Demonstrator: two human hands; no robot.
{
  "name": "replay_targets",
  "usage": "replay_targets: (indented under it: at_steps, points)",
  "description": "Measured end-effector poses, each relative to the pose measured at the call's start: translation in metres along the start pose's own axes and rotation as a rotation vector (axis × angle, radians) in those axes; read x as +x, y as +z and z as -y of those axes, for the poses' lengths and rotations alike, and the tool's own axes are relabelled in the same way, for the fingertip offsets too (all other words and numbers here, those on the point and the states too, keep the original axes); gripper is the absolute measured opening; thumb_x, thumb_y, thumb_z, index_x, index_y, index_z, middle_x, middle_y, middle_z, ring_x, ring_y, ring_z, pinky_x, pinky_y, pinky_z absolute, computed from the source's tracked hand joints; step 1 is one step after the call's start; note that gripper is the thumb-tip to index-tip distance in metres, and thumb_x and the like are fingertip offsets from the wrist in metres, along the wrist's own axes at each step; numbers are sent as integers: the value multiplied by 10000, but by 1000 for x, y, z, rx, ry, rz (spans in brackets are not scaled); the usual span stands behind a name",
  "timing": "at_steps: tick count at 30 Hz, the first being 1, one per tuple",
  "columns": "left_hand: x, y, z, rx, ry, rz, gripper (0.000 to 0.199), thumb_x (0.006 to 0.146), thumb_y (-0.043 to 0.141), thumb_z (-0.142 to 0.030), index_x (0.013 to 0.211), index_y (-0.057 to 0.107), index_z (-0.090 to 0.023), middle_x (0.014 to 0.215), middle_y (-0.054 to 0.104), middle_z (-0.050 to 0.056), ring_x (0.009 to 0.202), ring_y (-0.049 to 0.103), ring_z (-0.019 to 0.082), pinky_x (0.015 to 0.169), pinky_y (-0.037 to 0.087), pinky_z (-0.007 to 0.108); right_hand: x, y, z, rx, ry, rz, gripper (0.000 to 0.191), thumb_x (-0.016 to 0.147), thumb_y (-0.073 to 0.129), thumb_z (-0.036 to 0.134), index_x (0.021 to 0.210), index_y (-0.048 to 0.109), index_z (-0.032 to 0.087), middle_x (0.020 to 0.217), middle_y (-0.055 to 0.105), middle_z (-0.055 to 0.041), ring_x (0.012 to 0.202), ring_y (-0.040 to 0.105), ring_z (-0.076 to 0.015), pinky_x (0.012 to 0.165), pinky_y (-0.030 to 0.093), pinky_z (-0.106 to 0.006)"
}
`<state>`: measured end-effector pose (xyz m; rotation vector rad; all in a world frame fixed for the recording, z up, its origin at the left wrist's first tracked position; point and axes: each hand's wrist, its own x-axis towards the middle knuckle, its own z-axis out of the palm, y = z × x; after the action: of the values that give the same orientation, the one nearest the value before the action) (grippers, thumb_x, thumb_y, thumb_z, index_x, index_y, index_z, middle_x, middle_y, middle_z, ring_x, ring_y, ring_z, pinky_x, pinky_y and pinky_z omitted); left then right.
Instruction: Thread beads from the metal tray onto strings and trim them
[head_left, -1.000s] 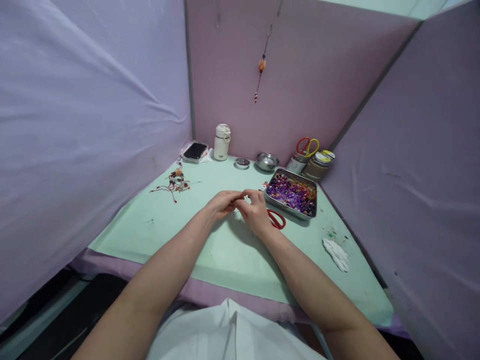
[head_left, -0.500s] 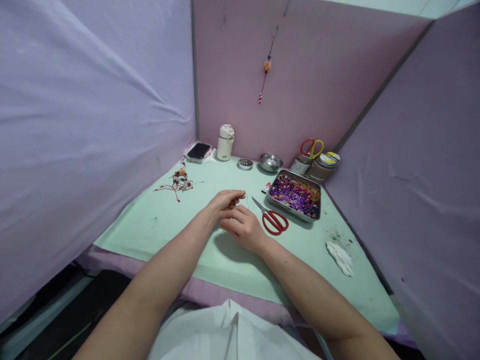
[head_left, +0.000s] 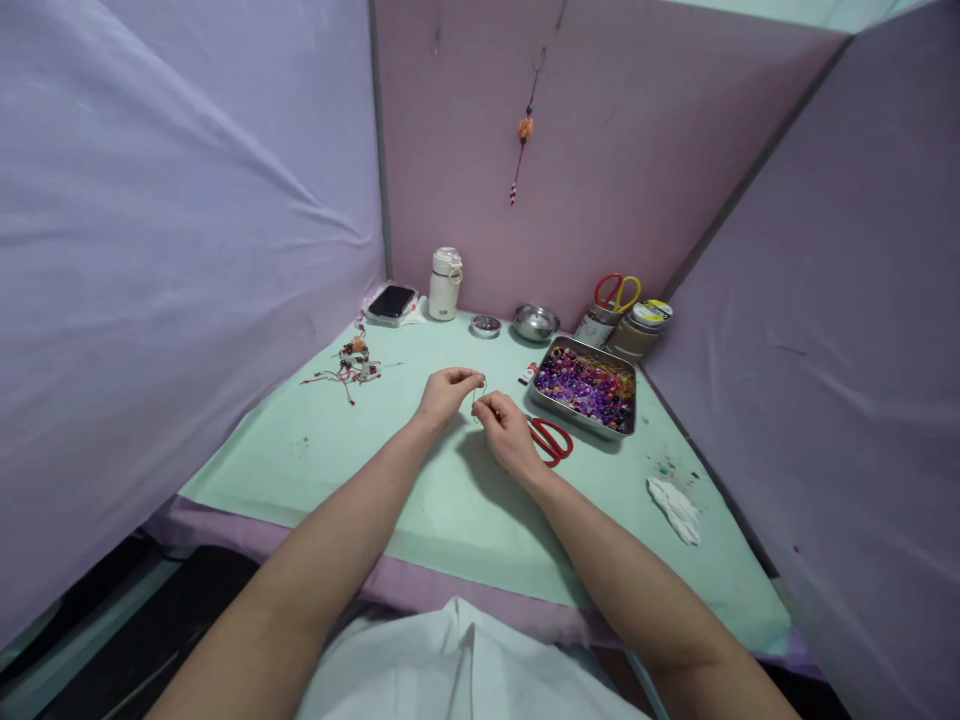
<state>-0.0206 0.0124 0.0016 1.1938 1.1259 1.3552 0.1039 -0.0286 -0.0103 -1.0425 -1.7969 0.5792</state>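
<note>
Over the middle of the table, my left hand pinches a thin cord between thumb and fingertips. Just right of it and a little lower, my right hand is closed in a pinch on the same cord, which curves in a small loop between the two hands. Red-handled scissors lie on the table beyond my right hand, their blades hidden behind it. A metal tray of purple, red and dark beads stands to the right of the scissors.
Beaded strings lie at the left. Along the back stand a phone on a box, a white bottle, a small round tin, a metal bowl and jars. A white cloth lies at the right.
My hands have drawn apart; the right one has moved right and up from under the left, now covering the scissors' blades. The cord shows between them. The view has shifted slightly.
</note>
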Motion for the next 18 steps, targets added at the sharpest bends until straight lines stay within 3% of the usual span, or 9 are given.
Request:
replay_targets:
  at_steps: [7,13,18]
  points:
    - [-2,2,-1,-20,54,40,215,614,722,-345,714,700,-155,746,691,43,744,583,158,721,425,293,6,-8,-2,-18,22,47,247,901,396,284,675,466,213,718,532,4,752,487,-164,707,380,-290]
    - [-2,1,-1,-12,57,42,190,624,717,-331,706,700,-160,756,694,46,754,592,160,749,429,300,6,-11,-1,85,101,75,266,902,400,339,686,486,211,680,525,2,716,481,-162,641,379,-272]
    - [-1,1,-1,-1,40,23,177,631,706,-322,708,702,-163,749,692,43,740,587,158,730,429,298,5,-12,0,103,81,77,267,901,415,370,707,504,210,683,520,2,712,483,-159,635,387,-266]
